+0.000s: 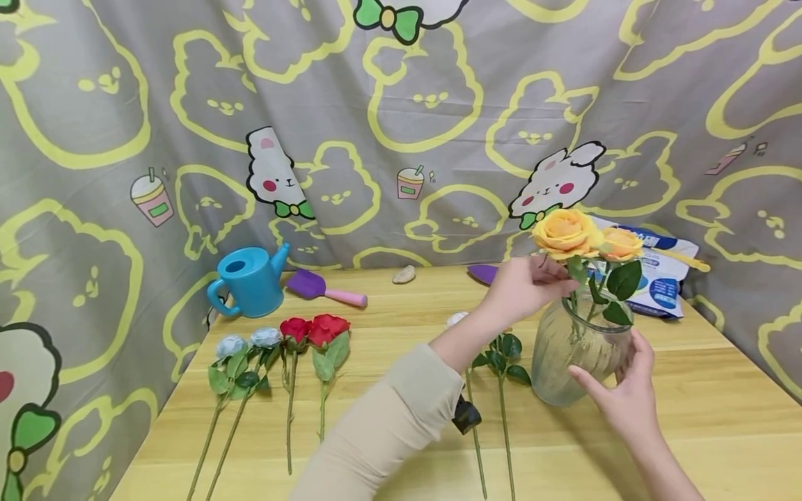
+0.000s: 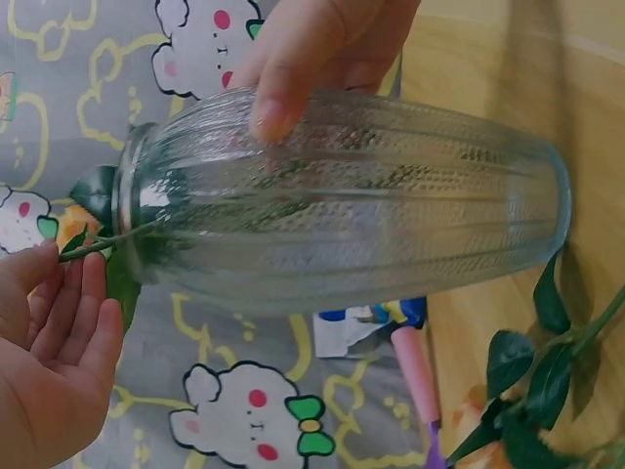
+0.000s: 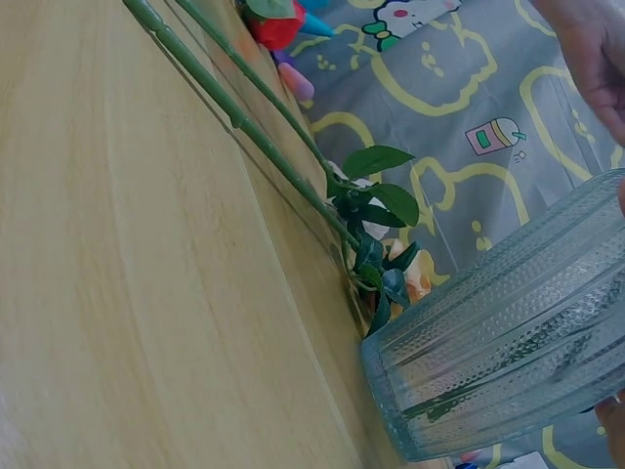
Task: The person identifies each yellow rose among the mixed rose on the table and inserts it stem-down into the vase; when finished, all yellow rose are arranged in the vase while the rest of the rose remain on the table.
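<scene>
A clear ribbed glass vase (image 1: 564, 355) stands on the wooden table at the right, with yellow roses (image 1: 567, 233) rising from its mouth. My left hand (image 1: 529, 289) is at the rim. In the left wrist view, the thumb and fingers of that left hand (image 2: 63, 342) pinch a thin green stem (image 2: 107, 241) that runs into the vase. My right hand (image 1: 629, 390) grips the vase's side, its thumb toward the front. Through the textured glass (image 3: 518, 342), the right wrist view shows stem ends low inside.
Left of the vase lie stems with a white flower (image 1: 456, 319) and dark leaves. Red roses (image 1: 328, 329) and pale blue roses (image 1: 266, 337) lie farther left. Behind them are a blue watering can (image 1: 253, 285), a purple toy shovel (image 1: 307, 284), a stone (image 1: 404, 274) and a white-blue packet (image 1: 658, 278).
</scene>
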`<action>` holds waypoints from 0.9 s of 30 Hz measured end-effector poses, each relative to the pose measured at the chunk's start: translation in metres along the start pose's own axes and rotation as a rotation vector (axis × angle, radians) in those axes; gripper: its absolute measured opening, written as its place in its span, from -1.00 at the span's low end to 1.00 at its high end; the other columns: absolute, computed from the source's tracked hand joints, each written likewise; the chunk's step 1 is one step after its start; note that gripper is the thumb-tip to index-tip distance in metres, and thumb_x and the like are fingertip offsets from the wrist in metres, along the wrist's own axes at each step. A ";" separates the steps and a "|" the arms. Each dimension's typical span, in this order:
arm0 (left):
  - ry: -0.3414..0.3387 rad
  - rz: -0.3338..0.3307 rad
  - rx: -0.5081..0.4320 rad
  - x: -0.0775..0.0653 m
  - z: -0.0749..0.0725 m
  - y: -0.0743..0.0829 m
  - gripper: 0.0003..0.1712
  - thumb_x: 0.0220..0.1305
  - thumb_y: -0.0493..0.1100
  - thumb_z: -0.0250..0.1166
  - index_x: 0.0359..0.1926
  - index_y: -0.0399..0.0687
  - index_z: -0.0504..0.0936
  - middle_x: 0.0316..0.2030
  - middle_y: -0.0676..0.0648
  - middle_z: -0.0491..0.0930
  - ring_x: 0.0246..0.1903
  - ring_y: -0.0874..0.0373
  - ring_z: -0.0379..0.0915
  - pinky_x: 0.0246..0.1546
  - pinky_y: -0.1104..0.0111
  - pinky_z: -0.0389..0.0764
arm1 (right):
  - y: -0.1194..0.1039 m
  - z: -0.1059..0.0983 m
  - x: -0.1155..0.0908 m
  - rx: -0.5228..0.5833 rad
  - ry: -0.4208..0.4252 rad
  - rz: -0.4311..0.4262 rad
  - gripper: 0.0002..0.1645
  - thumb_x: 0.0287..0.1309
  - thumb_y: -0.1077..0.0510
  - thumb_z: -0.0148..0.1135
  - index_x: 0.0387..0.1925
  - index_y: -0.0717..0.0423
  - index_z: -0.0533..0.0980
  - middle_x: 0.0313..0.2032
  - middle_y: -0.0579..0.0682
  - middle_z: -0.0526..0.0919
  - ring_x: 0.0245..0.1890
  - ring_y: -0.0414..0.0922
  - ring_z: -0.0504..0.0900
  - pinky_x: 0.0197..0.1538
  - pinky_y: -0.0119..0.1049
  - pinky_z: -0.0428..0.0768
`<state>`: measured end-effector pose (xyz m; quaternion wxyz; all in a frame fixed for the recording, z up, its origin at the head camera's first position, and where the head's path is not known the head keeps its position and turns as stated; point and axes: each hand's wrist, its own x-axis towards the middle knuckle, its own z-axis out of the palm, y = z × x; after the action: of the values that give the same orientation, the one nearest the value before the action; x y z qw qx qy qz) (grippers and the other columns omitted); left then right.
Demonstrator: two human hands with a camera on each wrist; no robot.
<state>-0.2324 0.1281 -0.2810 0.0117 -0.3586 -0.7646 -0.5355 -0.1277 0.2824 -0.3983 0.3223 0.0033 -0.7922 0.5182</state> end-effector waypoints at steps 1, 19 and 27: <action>-0.008 -0.017 0.015 0.001 0.002 0.000 -0.86 0.09 -0.08 0.31 -0.43 -0.05 0.63 -0.46 0.12 0.65 -0.46 0.52 0.46 -0.45 0.68 0.44 | -0.001 0.000 0.000 0.005 0.003 -0.003 0.28 -0.38 0.65 0.31 0.32 -0.04 -0.12 0.20 -0.02 0.19 0.17 -0.24 0.21 0.19 -0.54 0.17; 0.202 -0.273 -0.281 0.006 0.022 -0.007 -0.74 -0.01 -0.14 0.38 -0.23 -0.08 0.67 -0.46 0.09 0.65 -0.45 0.40 0.52 -0.39 0.56 0.51 | -0.004 0.001 0.000 -0.008 0.002 0.031 0.25 -0.31 0.59 0.32 0.32 -0.06 -0.13 0.20 0.06 0.17 0.17 -0.23 0.19 0.18 -0.57 0.15; 0.222 -0.294 -0.382 0.007 0.026 -0.011 -0.80 0.00 -0.27 0.37 -0.27 -0.17 0.67 -0.45 0.00 0.66 -0.46 0.32 0.55 -0.40 0.54 0.53 | -0.003 0.000 0.000 -0.005 0.006 0.026 0.23 -0.30 0.58 0.32 0.32 -0.06 -0.12 0.18 0.03 0.19 0.15 -0.24 0.21 0.17 -0.58 0.16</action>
<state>-0.2345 0.1514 -0.2979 -0.0503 -0.1786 -0.6876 -0.7020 -0.1265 0.2805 -0.3958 0.3181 -0.0093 -0.7926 0.5202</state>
